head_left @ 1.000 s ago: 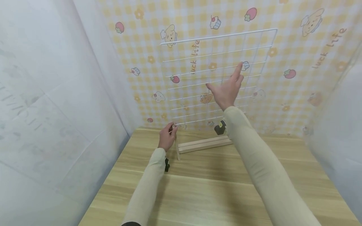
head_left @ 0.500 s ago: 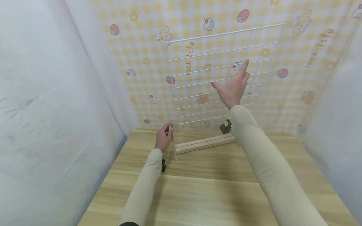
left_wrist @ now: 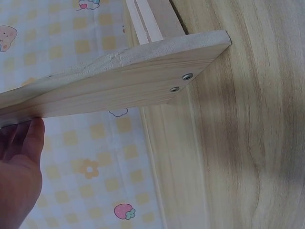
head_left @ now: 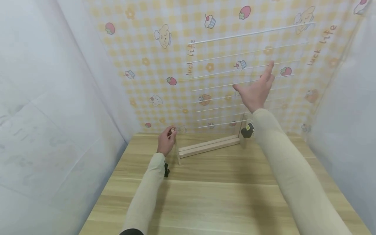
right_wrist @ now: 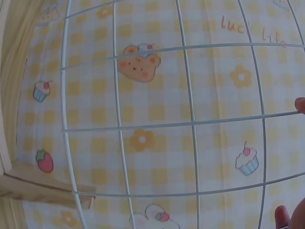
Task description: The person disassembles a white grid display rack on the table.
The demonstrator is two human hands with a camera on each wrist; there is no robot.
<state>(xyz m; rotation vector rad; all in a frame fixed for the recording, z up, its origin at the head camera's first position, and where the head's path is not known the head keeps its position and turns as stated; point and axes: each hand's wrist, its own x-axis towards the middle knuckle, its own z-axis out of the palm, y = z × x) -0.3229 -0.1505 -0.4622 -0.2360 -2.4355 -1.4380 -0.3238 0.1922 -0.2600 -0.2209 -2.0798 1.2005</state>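
My left hand [head_left: 165,142] grips the raised end of a side panel on a low wooden stand [head_left: 210,147]. In the left wrist view, the pale wood panel [left_wrist: 124,78] runs across the frame with two screw heads near its foot; fingers [left_wrist: 34,138] rest at its lower edge. Above the stand, my right hand [head_left: 255,93] holds a white wire grid panel [head_left: 251,33], index finger and thumb spread across its wires. The right wrist view shows the grid's crossing wires [right_wrist: 192,123] with fingertips [right_wrist: 300,105] at the right edge.
Behind the grid hangs a yellow checked cloth [head_left: 223,78] printed with cakes and strawberries. White sheets [head_left: 53,114] close off both sides. The stand's far side post [head_left: 242,125] rises beside my right wrist. Wood-grain tabletop [head_left: 205,202] spreads in front of it.
My right hand and the wire grid have shifted right relative to the stand, leaving the grid's lower left corner away from my left hand. My left hand keeps its hold; the view has turned slightly.
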